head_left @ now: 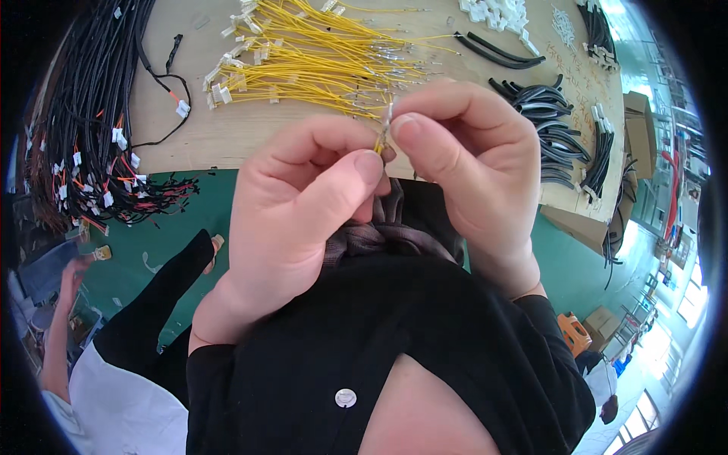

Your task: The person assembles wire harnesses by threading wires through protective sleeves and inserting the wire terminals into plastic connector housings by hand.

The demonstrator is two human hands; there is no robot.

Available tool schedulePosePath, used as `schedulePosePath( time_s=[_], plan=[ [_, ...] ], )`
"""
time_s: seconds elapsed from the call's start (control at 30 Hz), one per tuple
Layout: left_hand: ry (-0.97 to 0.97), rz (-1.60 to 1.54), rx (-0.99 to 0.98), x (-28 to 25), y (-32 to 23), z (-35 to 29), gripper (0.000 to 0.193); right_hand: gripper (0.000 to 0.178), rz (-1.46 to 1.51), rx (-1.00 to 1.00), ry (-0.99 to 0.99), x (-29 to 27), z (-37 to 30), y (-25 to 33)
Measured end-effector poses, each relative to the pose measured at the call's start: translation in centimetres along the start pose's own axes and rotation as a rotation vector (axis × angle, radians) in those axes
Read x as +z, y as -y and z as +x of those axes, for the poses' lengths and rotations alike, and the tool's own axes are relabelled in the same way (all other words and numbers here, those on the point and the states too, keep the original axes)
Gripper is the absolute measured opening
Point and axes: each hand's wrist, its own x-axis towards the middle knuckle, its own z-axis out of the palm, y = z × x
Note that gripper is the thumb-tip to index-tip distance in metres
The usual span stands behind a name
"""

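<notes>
My left hand (292, 205) is closed in a pinch, thumb against the bent fingers, around short lengths of yellow wire (378, 144). At the upper end of these wires are small silvery metal terminals (387, 121). The thumb and forefinger of my right hand (481, 163) are closed at these terminals, right beside the left fingertips. How many wires are between my fingers is too small to make out. Just beyond my hands, a spread pile of yellow wires (303, 74) lies on the wooden table (205, 140), with white connectors at the left ends and bare metal terminals at the right.
Black cable bundles (95, 83) with white connectors hang over the table's left edge. Black tubes (500, 51) and bunched black sleeves (550, 125) lie at the right, near white connector housings (497, 15). At the left sits another person (136, 371). An orange stool (574, 334) stands right.
</notes>
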Motion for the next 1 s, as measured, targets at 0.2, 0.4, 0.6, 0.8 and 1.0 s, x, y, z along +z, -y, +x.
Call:
schedulePosePath(
  time_s=[0.2, 0.4, 0.6, 0.8, 1.0],
  plan=[
    [-0.018, 0.09, 0.119, -0.1, 0.4, 0.2, 0.009, 0.009, 0.03, -0.106, 0.071, 0.0, 0.2, 0.0],
    [-0.065, 0.117, 0.168, 0.9, 0.3, 0.0, 0.014, 0.012, 0.085, -0.017, 0.013, -0.1, 0.2, 0.0],
    [-0.044, 0.034, 0.107, -0.1, 0.1, 0.0, 0.013, 0.011, 0.085, 0.014, -0.037, -0.1, 0.2, -0.4],
    [-0.044, 0.043, 0.059, -0.2, -0.2, -0.1, 0.012, 0.009, 0.039, -0.1, -0.019, 0.1, 0.0, -0.4],
    [0.022, 0.091, 0.017, -0.4, -0.3, 0.0, 0.006, 0.006, 0.078, -0.1, 0.038, 0.0, -0.1, -0.4]
  ],
)
